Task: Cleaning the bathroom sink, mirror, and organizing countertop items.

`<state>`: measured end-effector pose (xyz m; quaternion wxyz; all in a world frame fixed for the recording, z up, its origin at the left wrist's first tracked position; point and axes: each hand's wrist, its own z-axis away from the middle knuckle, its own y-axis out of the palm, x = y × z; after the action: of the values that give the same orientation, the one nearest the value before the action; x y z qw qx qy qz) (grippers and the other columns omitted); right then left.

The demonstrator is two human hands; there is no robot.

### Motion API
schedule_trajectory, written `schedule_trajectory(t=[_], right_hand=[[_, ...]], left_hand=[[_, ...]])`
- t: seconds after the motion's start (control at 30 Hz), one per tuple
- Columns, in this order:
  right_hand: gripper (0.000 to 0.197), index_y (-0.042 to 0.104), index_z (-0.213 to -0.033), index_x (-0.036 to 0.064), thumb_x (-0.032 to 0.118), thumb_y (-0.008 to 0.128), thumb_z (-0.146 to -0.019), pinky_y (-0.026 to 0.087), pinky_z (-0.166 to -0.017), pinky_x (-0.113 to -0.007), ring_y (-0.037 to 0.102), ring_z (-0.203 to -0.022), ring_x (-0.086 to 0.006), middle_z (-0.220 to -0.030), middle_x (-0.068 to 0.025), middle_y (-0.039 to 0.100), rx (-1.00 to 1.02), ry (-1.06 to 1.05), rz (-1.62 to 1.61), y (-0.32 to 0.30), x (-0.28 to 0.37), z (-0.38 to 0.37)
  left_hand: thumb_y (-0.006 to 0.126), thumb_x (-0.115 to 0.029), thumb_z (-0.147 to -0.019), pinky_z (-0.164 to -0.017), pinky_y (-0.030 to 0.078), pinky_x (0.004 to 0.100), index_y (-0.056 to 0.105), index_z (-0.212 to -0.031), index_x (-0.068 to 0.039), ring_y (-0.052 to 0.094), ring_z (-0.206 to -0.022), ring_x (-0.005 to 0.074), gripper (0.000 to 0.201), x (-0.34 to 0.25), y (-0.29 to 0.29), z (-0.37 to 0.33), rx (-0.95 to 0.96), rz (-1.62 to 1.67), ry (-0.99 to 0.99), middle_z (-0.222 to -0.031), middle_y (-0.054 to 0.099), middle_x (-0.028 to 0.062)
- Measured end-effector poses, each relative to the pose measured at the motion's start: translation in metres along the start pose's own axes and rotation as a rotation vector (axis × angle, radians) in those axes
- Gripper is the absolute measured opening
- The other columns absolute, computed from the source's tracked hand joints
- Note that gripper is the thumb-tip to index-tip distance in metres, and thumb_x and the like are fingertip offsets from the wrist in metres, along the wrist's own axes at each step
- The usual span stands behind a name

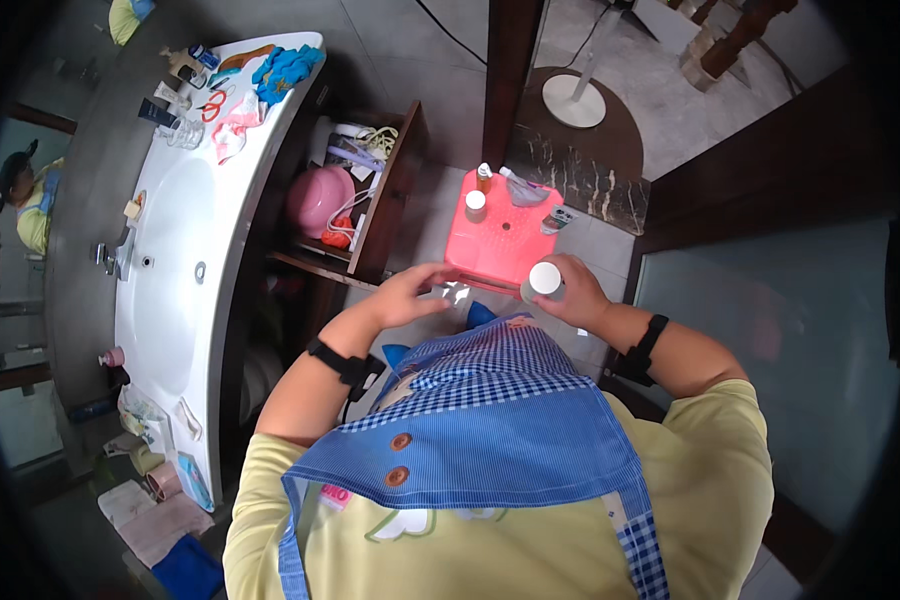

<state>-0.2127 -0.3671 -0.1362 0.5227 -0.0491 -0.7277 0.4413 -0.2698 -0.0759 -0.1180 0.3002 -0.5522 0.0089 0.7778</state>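
In my right hand (585, 297) is a small bottle with a round white cap (545, 278), gripped at the near right corner of a pink plastic stool (500, 250). My left hand (402, 297) holds nothing; its fingers are apart, beside the stool's near left corner. On the stool top stand another white-capped jar (475, 203) and a slim amber bottle (484, 177). A clear plastic bag or pouch (523, 189) lies at the far edge, and a small grey-green packet (558, 219) rests at the right edge.
To the left, an open drawer (390, 195) holds a pink rounded thing (320, 199), cords and small items. Above it runs a white washbasin (175, 255) with red scissors (213, 106), cloths and bottles. A dark post (510, 90) and a white round base (573, 101) stand ahead.
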Motion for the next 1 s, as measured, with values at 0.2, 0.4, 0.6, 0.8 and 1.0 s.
schedule_trajectory(t=[0.2, 0.4, 0.6, 0.8, 1.0], right_hand=[[0.047, 0.049, -0.101, 0.0075, 0.020, 0.069, -0.061, 0.041, -0.079, -0.037, 0.049, -0.093, -0.0305, -0.098, -0.0119, 0.053, -0.041, 0.172, -0.030, 0.058, -0.076, -0.031], [0.048, 0.049, -0.102, 0.0077, 0.018, 0.070, -0.061, 0.040, -0.079, -0.040, 0.049, -0.093, -0.0330, -0.097, -0.0138, 0.055, -0.145, 0.305, -0.118, 0.116, -0.115, -0.078], [0.047, 0.048, -0.100, 0.0092, 0.017, 0.070, -0.060, 0.041, -0.077, -0.042, 0.049, -0.090, -0.0349, -0.093, -0.0142, 0.056, -0.237, 0.349, 0.109, 0.141, -0.134, -0.115], [0.050, 0.047, -0.105, 0.0099, 0.024, 0.070, -0.062, 0.041, -0.079, -0.041, 0.049, -0.094, -0.0334, -0.099, -0.0148, 0.055, -0.194, 0.406, 0.086, 0.161, -0.156, -0.126], [0.050, 0.046, -0.106, 0.0107, 0.021, 0.070, -0.063, 0.042, -0.078, -0.041, 0.050, -0.093, -0.0335, -0.098, -0.0148, 0.056, -0.247, 0.396, 0.104, 0.177, -0.166, -0.130]], left_hand=[[0.061, -0.012, -0.074, -0.075, 0.043, 0.0255, 0.050, -0.110, -0.007, 0.051, -0.083, 0.0120, 0.038, 0.062, 0.012, 0.079, -0.294, 0.274, -0.364, -0.090, 0.054, 0.0049], [0.054, -0.004, -0.077, -0.077, 0.041, 0.0234, 0.051, -0.107, -0.006, 0.052, -0.083, 0.0116, 0.030, 0.079, 0.062, 0.174, -0.457, 0.455, -0.695, -0.087, 0.056, 0.0026], [0.054, -0.004, -0.079, -0.076, 0.041, 0.0235, 0.051, -0.105, -0.003, 0.051, -0.084, 0.0115, 0.026, 0.070, 0.105, 0.222, -0.592, 0.644, -0.909, -0.090, 0.055, 0.0024], [0.055, -0.006, -0.078, -0.074, 0.041, 0.0241, 0.051, -0.105, -0.004, 0.052, -0.082, 0.0119, 0.028, 0.081, 0.126, 0.253, -0.592, 0.562, -1.023, -0.086, 0.056, 0.0026], [0.055, -0.006, -0.077, -0.074, 0.041, 0.0250, 0.052, -0.105, -0.005, 0.051, -0.080, 0.0123, 0.028, 0.086, 0.128, 0.263, -0.605, 0.490, -1.043, -0.085, 0.056, 0.0029]])
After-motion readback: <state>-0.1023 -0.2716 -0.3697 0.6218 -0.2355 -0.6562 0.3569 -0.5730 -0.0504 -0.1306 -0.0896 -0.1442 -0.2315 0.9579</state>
